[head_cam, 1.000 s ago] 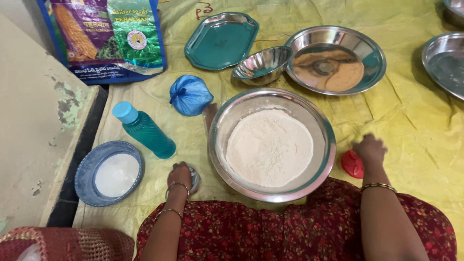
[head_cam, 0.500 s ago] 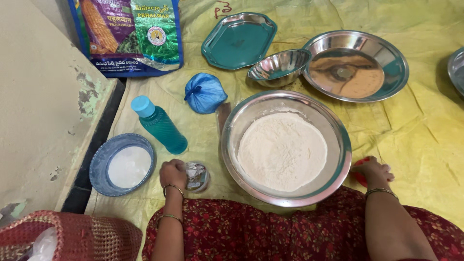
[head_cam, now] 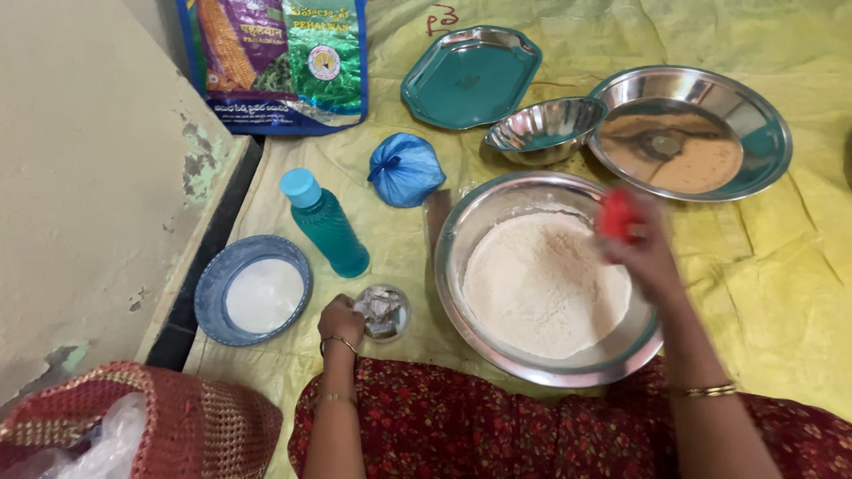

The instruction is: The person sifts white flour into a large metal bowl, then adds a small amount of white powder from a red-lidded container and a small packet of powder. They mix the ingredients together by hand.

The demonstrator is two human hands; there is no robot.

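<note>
Since the earlier frame the right hand (head_cam: 643,253) has risen from the yellow plastic floor sheet (head_cam: 781,284) at the bowl's 4 o'clock side and now hangs over the large steel bowl of pale flour (head_cam: 541,282), its fingers closed round a small red object (head_cam: 618,215); the left hand (head_cam: 341,321) has stayed by the little cup.

Nearest, along 6 o'clock, lies the person's lap in a dark red flowered cloth (head_cam: 497,426), with a red woven bag (head_cam: 177,426) at 8 o'clock. Just above the lap, the left hand rests curled on the sheet, its fingers touching the rim of a small steel cup holding crumpled foil (head_cam: 383,310). At the cup's 9 o'clock sits a round blue plate of white powder (head_cam: 253,291).

Filling the middle is the flour bowl, and the red object sits above its 1 o'clock rim. At the cup's 11 o'clock stands an upright teal plastic bottle with a blue cap (head_cam: 326,223), and beyond it a tied blue plastic pouch (head_cam: 406,168).

Farther out, at the flour bowl's 12 o'clock, rests a small empty steel bowl (head_cam: 546,129) that touches a wide steel plate (head_cam: 690,133). Farthest, a teal octagonal tray (head_cam: 470,75) lies at 12 o'clock and a printed blue-and-purple flour sack (head_cam: 280,62) at 11 o'clock.
</note>
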